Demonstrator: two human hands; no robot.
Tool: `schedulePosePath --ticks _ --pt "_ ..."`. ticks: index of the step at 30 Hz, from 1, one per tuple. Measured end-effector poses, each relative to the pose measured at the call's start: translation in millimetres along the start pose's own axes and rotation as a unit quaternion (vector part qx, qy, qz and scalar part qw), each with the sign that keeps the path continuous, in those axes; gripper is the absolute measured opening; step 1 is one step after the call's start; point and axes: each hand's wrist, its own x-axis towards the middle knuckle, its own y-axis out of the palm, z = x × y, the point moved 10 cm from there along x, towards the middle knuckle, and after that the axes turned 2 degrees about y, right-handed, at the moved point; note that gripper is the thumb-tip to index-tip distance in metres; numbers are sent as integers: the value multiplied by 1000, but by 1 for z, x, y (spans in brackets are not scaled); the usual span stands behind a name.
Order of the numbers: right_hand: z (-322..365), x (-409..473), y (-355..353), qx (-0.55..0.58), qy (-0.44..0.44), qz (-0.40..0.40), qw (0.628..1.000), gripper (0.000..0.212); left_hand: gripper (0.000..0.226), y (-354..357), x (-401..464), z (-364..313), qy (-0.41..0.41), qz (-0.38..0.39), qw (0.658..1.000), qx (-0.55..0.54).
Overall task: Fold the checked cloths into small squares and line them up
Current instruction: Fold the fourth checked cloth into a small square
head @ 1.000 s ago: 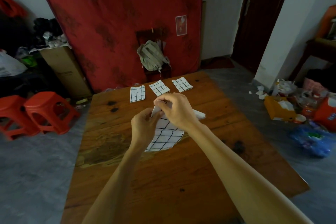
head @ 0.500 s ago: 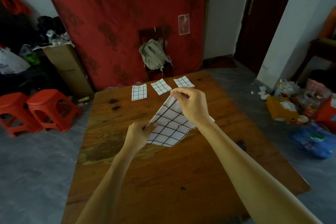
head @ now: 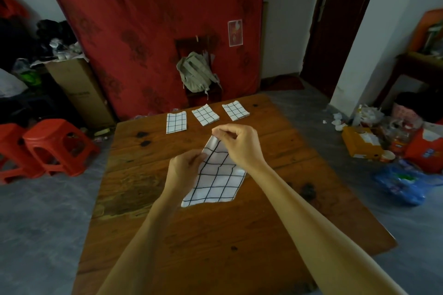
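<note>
Right hand [head: 242, 143]: we pinch the checked cloth [head: 215, 179] by its top corner.
Left hand [head: 185, 170]: we grip its left edge.
Far table [head: 299, 155] edge: three folded squares [head: 205, 115].

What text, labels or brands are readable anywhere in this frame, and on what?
None can be read as text.
Red poster on the wall: a figure and marks, too blurred.
Cardboard box at left: dark print, too small.
Orange box on the floor: white label, illegible.
Red package at right: blue-white logo, blurred.
Checked cloth in both hands: grid lines only, no lettering.
</note>
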Motion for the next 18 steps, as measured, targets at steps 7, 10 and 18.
schedulePosePath --ticks 7,10,18 --pt "2 8 -18 1 1 -53 999 24 13 -14 -14 19 -16 -36 999 19" --pt "3 7 -18 3 3 -57 998 24 11 -13 -15 18 -18 -35 999 27" --pt "5 4 -21 34 2 -65 997 17 38 -3 2 1 -55 -3 998 29"
